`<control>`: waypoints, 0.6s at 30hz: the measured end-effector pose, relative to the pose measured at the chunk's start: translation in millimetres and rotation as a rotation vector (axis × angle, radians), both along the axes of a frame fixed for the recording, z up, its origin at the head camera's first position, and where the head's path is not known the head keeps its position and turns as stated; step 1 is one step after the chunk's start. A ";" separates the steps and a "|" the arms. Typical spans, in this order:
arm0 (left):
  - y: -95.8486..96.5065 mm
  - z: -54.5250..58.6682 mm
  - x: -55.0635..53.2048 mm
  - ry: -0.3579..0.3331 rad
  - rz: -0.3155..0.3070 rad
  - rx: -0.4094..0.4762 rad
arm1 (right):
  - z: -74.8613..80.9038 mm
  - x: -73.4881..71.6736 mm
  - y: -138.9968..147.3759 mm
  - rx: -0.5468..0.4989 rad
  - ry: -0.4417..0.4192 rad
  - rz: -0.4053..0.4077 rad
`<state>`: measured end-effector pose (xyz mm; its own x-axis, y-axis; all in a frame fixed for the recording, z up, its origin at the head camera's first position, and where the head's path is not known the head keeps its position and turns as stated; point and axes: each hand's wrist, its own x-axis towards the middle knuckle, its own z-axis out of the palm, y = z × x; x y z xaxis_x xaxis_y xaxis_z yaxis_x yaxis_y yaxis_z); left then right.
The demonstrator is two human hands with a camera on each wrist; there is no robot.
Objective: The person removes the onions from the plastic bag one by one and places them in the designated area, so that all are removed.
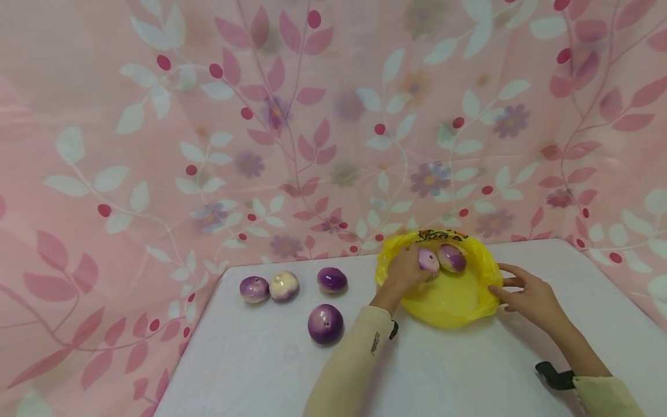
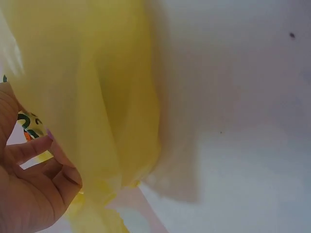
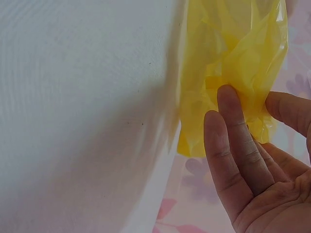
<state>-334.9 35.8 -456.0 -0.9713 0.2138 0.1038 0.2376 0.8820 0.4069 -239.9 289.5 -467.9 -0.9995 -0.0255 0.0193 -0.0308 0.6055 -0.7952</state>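
A yellow plastic bag (image 1: 443, 301) stands with its mouth spread wide at the back right of the table. My left hand (image 1: 403, 269) reaches over its left rim and holds a round, glossy purple-and-white vegetable (image 1: 428, 262) inside. Beside that lies a second purple-and-white vegetable (image 1: 451, 258), in the bag too. The left wrist view shows the left hand (image 2: 36, 179) against the bag's yellow wall (image 2: 116, 97), which hides most of the held vegetable. At the right rim, my right hand (image 1: 528, 295) pinches the bag film (image 3: 243, 63) between thumb and fingers (image 3: 233, 141).
Left of the bag on the white table (image 1: 245, 359) lie several loose vegetables: a purple one (image 1: 332, 280), a larger purple one (image 1: 325, 324), a cream one (image 1: 283, 286) and a pale purple one (image 1: 254, 289). A flowered pink curtain (image 1: 312, 145) hangs behind the table.
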 end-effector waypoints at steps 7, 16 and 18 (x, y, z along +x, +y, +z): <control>11.7 -5.7 0.0 0.010 0.047 -0.013 | -1.0 0.8 0.6 0.003 -0.013 -0.004; 11.3 -12.4 0.7 0.043 0.059 0.016 | 0.2 1.7 1.2 0.002 0.003 -0.008; 10.3 -13.4 0.4 0.051 0.054 0.021 | -0.3 1.7 1.4 0.006 0.007 -0.010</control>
